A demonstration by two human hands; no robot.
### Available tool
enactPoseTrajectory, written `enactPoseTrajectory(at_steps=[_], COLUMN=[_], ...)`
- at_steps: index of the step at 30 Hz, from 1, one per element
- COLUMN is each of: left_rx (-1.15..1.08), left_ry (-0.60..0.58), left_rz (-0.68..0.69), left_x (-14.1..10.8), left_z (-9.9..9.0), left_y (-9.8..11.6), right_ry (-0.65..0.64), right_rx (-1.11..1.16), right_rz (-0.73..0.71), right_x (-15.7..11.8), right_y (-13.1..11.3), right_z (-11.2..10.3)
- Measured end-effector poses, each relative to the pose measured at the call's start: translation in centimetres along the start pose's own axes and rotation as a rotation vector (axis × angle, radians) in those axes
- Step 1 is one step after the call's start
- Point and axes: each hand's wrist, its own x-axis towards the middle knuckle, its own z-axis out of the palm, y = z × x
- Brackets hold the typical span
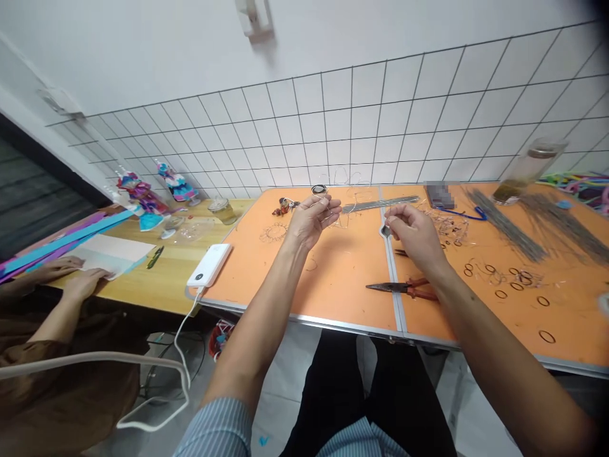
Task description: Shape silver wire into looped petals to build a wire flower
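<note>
While the left hand (311,219) grips a looped wire (354,202) over the worktop (342,279), the right hand (413,231) is pinched closed, contents unclear. Pliers (404,288) lie near the front edge.

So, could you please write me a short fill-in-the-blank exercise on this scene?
The left hand holds thin bent ____.
The pliers lie on the ____-coloured table.
In the picture, the white device lies to the ____ of the pliers.
The co-worker's sleeve is ____.

Missing words: wire, orange, left, brown.
</note>
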Motion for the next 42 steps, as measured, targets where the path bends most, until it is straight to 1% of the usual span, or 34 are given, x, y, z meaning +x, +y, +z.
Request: enactPoseTrajectory(at_steps=[3, 6, 11, 14, 19, 22, 27, 33, 39, 42], left_rx=[0.015, 0.03, 0.06, 0.087, 0.138, 0.186, 0.226, 0.283, 0.313, 0.313], left_ry=[-0.043, -0.085, -0.125, -0.154, -0.204, -0.23, -0.242, -0.242, -0.238, -0.262], left_rz=[-0.017, -0.026, -0.013, -0.002, 0.022, 0.046, 0.083, 0.068, 0.065, 0.04], left_x=[0.0, -0.1, 0.1, 0.3, 0.2, 0.0, 0.0, 0.0, -0.2, -0.3], left_z=[1.3, 2.3, 3.5, 4.0, 4.8, 5.1, 5.2, 5.0, 5.0, 5.2], left_y=[-0.6, -0.9, -1.4, -2.0, -3.2, -3.5, -3.3, -3.1, -3.1, -3.1], right_ry=[0.074, 0.116, 0.109, 0.107, 0.097, 0.099, 0.097, 0.121, 0.12, 0.116], right_rx=[0.134, 0.22, 0.254, 0.238, 0.277, 0.269, 0.283, 0.272, 0.24, 0.224], right_rz=[-0.051, -0.052, -0.06, -0.062, -0.054, -0.05, -0.027, -0.011, -0.009, -0.012], right_x=[0.2, 0.6, 0.6, 0.4, 0.3, 0.2, 0.1, 0.2, -0.1, -0.2], right_y=[-1.2, -1.3, -0.8, -1.0, -1.5, -1.6, -1.5, -1.4, -1.8, -2.0], right_z=[-0.1, -0.5, -1.7, -2.3, -2.8, -3.0, -3.3, -3.9, -4.1, -4.1])
